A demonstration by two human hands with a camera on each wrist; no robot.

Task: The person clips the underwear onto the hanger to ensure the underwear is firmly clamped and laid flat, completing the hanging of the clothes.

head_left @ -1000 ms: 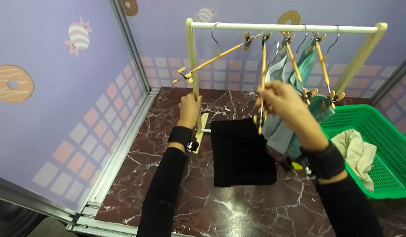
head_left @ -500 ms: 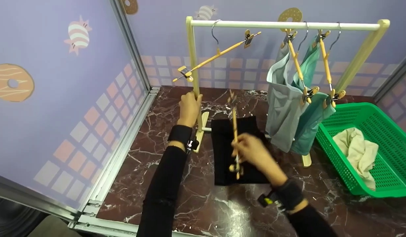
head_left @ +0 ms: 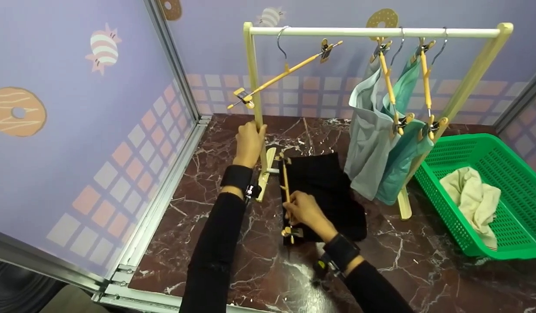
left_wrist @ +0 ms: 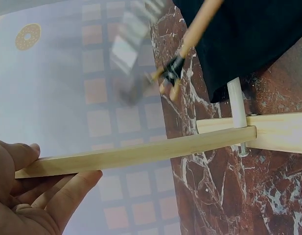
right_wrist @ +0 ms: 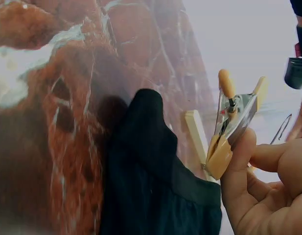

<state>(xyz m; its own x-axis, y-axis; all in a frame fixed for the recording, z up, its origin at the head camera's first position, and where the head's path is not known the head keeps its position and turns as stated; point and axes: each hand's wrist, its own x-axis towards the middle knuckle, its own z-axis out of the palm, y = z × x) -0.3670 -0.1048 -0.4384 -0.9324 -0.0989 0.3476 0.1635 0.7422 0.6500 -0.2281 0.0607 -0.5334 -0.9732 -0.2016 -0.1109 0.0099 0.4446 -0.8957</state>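
Under the right hand (head_left: 306, 211), which pinches a hanger (head_left: 286, 176), black cloth (head_left: 326, 184) looks unclipped; left hand (head_left: 249, 141) grips rack post (head_left: 252, 65); beyond right hand, grey garment (head_left: 365, 143) and green garment (head_left: 396, 174) already hang clipped.

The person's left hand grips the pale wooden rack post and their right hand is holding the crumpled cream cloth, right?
Not quite: the right hand holds a yellow wooden clip hanger, as the head view shows. The left hand does grip the pale wooden rack post.
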